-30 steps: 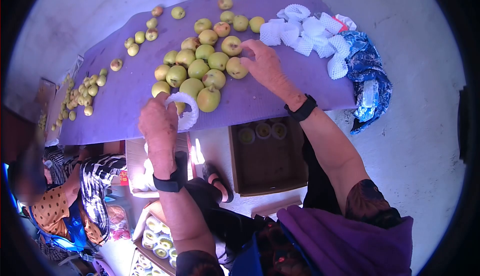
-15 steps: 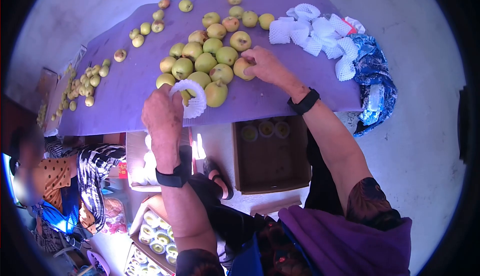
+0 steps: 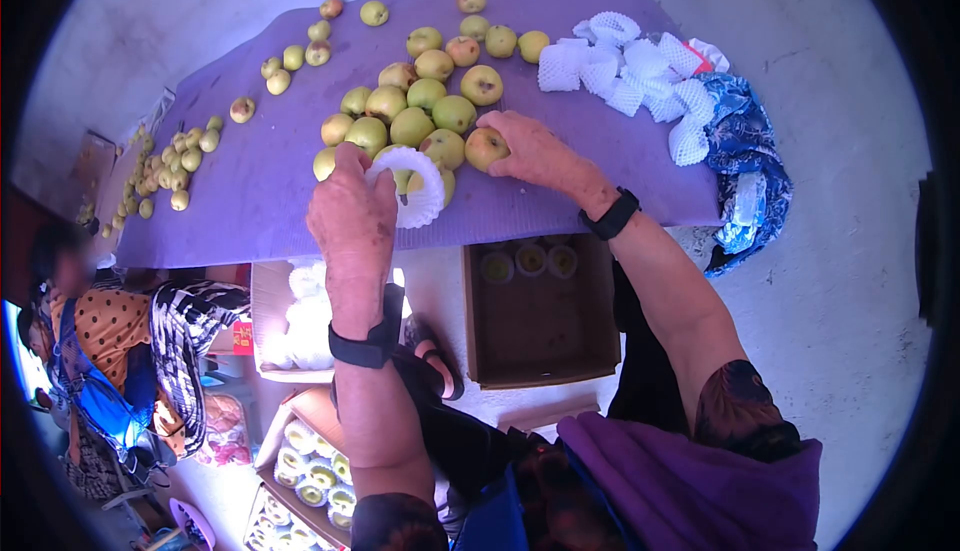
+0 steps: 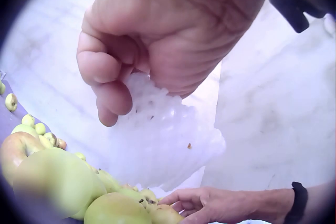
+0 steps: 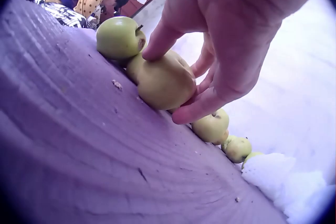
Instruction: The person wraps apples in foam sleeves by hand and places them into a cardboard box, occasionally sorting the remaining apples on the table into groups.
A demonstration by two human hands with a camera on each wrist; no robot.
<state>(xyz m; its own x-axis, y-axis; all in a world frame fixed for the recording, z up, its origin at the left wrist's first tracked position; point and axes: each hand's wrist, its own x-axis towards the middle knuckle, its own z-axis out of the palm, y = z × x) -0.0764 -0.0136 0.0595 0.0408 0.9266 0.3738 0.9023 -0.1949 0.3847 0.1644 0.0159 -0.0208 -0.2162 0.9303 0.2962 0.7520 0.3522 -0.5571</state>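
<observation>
My left hand (image 3: 352, 221) pinches a white foam net sleeve (image 3: 430, 196), held as an open ring over the near edge of the apple group. In the left wrist view the sleeve (image 4: 168, 145) hangs below the curled fingers. My right hand (image 3: 540, 156) grips a yellow-green apple (image 3: 483, 151) at the right side of the group. Thumb and fingers lie around this apple (image 5: 165, 82) in the right wrist view, low over the purple tabletop. More green apples (image 3: 411, 126) sit close together between the hands, one partly hidden behind the sleeve.
Loose foam sleeves (image 3: 625, 71) are piled at the table's right, beside a blue patterned cloth (image 3: 740, 131). Smaller apples (image 3: 180, 163) lie far left. Below the table edge stand an open carton (image 3: 542, 321) and a box of sleeved apples (image 3: 318, 471). Another person (image 3: 110, 341) sits at left.
My right hand, earlier with fingers beside the apple, has closed its fingers around it. My left hand has moved right with the foam sleeve, nearer to the right hand.
</observation>
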